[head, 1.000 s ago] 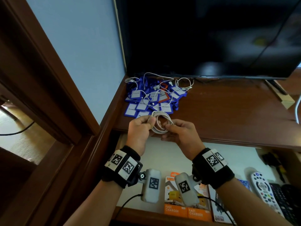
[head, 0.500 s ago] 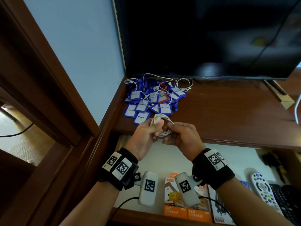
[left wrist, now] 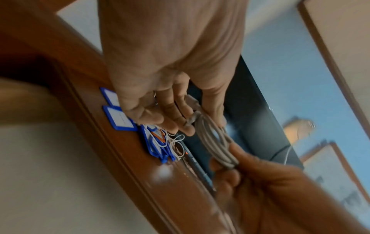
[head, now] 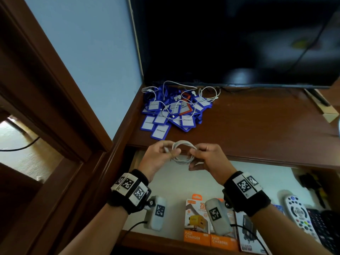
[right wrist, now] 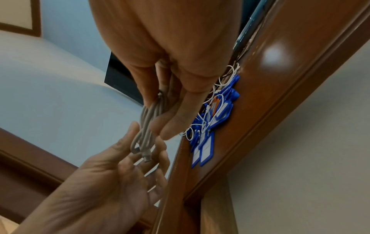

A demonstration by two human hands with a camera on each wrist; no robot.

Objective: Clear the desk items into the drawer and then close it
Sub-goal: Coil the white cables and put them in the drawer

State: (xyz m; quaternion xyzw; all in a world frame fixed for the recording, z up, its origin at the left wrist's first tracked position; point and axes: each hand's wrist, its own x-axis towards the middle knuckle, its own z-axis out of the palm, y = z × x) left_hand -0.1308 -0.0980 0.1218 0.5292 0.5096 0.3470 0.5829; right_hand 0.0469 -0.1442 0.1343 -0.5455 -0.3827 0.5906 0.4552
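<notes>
A coiled white cable [head: 184,151] hangs between both hands just over the desk's front edge, above the open drawer [head: 184,181]. My left hand [head: 161,153] pinches the coil's left side, where the plug end [right wrist: 146,156] sticks out. My right hand [head: 204,157] grips the right side of the cable [left wrist: 216,142] between thumb and fingers. On the desk [head: 257,129] behind lies a heap of blue badge holders [head: 171,115] tangled with thin white cables [head: 207,92].
A dark TV screen [head: 239,43] stands at the back of the desk. The drawer holds orange fast-charger boxes [head: 198,236], a white remote [head: 298,216] and a dark keyboard [head: 325,230]. A wooden door frame [head: 46,89] rises on the left.
The hands have drawn slightly apart and the coil has opened into a wider loop between them. They stay over the desk's front edge.
</notes>
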